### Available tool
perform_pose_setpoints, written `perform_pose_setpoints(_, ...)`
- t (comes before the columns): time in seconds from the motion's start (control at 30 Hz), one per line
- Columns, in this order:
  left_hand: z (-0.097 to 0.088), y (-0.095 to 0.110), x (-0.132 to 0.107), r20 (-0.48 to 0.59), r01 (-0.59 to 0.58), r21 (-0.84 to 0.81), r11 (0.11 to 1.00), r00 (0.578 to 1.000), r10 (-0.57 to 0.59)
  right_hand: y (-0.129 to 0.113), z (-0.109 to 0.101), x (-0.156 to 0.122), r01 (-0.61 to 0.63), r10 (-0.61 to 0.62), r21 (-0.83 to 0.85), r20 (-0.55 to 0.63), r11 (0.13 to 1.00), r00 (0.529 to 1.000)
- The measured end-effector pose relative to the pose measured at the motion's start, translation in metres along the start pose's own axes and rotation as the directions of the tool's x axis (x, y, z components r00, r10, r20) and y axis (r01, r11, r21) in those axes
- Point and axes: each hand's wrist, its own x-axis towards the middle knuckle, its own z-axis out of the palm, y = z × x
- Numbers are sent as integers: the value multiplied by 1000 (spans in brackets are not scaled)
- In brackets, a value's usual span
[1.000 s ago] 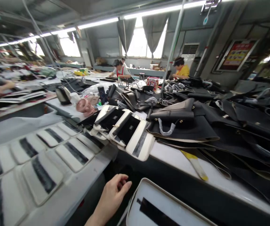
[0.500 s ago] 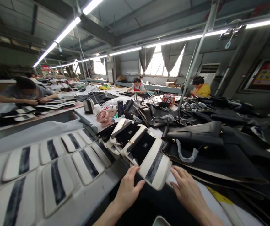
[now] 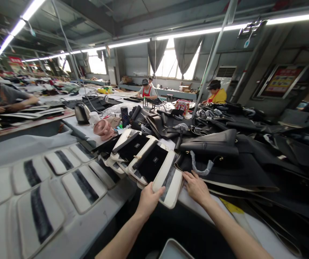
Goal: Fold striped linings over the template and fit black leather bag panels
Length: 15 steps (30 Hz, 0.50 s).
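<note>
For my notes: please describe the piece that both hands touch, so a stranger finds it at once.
On the long grey table, a fanned row of cream panels lies beside the heap of black bags. It is the cream panel nearest the table edge, with one dark stripe; alone among them, it overhangs the edge, between the left hand and the right hand.

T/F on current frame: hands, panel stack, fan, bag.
1. The left hand grips the front panel of the overlapped stack, thumb on top. True.
2. The pink fan stands right of the black handbag. False: it stands left of it, by the kettle.
3. Striped white panels lie flat in rows left of the stack. True.
4. The right hand holds the handbag's handle. False: it lies open beside the front panel.
</note>
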Motion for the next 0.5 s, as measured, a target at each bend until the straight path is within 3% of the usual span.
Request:
perform_pose_setpoints(0.17,1,15,18,29,85,-136,987,996,-82,7,-21,4,26,-32,-74,-76,997,997)
perform_pose_setpoints(0.33,0,39,31,81,181,-238,954,983,-166,35,-59,19,31,-65,-185,-178,982,982)
perform_pose_setpoints(0.5,-2,48,30,85,155,-233,960,987,-139,54,-83,35,8,-36,-172,-163,985,986)
